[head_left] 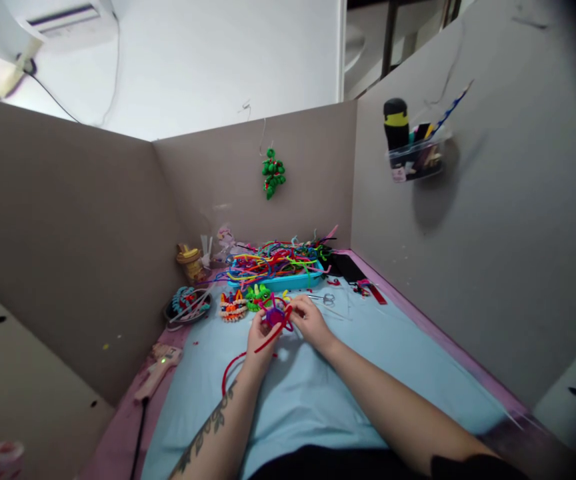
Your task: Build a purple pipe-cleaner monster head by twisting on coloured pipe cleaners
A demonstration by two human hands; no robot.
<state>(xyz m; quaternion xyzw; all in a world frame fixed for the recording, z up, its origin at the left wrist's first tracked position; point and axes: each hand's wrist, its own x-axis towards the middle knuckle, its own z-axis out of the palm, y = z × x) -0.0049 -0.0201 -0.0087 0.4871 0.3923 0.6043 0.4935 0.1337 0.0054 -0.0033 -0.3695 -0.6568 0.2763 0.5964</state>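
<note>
Between my two hands is a small purple and magenta piece (273,316) bent from fuzzy pipe cleaners, with a red pipe cleaner (269,339) running across it. My left hand (259,335) is closed around the piece from the left. On its right side, my right hand (308,316) pinches the red strand near the loops. Another red pipe cleaner (228,373) curves over the cloth beside my left forearm. Just beyond my hands lie a green pipe-cleaner figure (257,298) and an orange and cream one (233,307).
A blue tray (295,283) heaped with coloured pipe cleaners stands at the back. Scissors (327,299) lie to its front right. At left are a dark bowl (173,313), a glue gun (161,370) with a cord and a brown cup (191,263). Grey panels enclose the table.
</note>
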